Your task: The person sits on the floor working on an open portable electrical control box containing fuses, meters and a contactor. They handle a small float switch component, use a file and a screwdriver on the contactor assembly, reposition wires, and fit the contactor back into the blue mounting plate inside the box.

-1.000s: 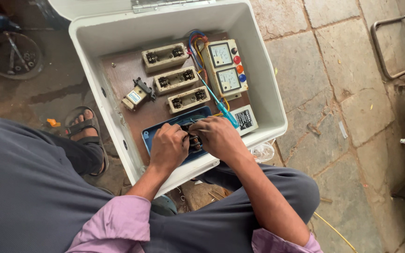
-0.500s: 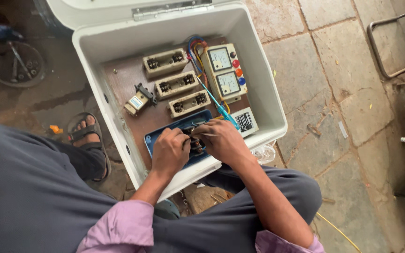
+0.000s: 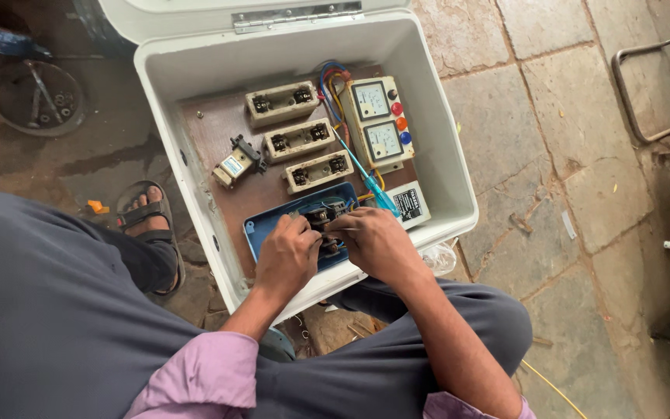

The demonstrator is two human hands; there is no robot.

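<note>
White enclosure (image 3: 443,140) holds 3 fuse carriers (image 3: 298,140), 2 meters (image 3: 376,124), 1 blue switch unit (image 3: 273,226); left hand (image 3: 288,256) & right hand (image 3: 378,242) fingers pinch its black terminals (image 3: 326,216).

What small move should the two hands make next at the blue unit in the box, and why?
Probably hold the dark part steady with the left hand and let the right hand go on working it. Both hands meet over the blue switch housing, and their fingers hide the contact, so a steady grip seems safest.
</note>
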